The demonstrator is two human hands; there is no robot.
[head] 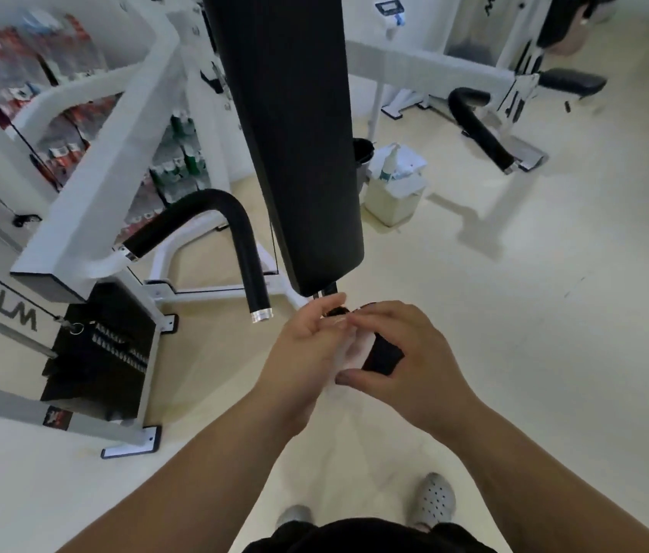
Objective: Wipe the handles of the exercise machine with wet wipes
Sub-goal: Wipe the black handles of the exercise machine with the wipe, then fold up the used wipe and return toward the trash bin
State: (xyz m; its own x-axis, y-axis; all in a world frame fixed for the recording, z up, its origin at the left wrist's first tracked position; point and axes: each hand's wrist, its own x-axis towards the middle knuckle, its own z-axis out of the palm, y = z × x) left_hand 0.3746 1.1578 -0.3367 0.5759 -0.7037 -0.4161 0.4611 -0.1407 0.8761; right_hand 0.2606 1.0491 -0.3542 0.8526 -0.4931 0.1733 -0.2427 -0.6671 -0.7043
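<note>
Pale gym floor (514, 313) below; left hand (306, 345) holding crumpled white wet wipe (348, 351), right hand (402, 353) pinching small black pack (384, 355), hands touching. Black foam-padded curved handle (235, 229) just far-left (chrome-capped end (261, 315) nearest left hand), running near to far.

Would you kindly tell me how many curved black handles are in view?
2: the near handle left of the long black pad, the far handle at upper right beside a black seat. More may be hidden.

Just beyond the fingers (328, 304) the lower end of the black pad (306, 173) blocks the way, and the chrome-capped end of the curved black handle (246, 249) hangs near on their left. Right of the fingers, open floor (534, 313) gives free passage as far as the bin (388, 203).
</note>
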